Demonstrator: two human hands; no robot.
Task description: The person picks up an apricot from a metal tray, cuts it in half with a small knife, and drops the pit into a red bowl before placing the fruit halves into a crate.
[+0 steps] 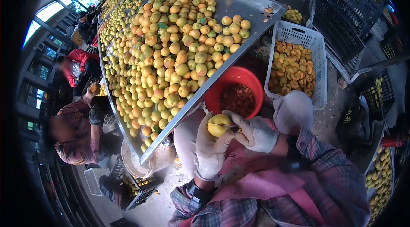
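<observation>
My left hand (pixel 210 152), in a white glove, is closed around a yellow apricot (pixel 218 125) in front of my lap. My right hand (pixel 259 135), gloved too, is closed on a small knife (pixel 233 127). Its thin blade reaches the right side of the apricot; how deep it sits cannot be made out. Just beyond my hands stands a red bucket (pixel 255 82) with reddish-brown pieces, perhaps pits, at its bottom. Whole apricots (pixel 171 56) are heaped on the metal table (pixel 252 2) ahead of me.
Right of the bucket, a white crate (pixel 321 73) holds halved apricots (pixel 292 66). A whitish bucket (pixel 136 160) stands under the table's near corner. Black crates (pixel 348 17) are stacked at the right. Another person (pixel 79 131) sits at the table's left side, with others beyond.
</observation>
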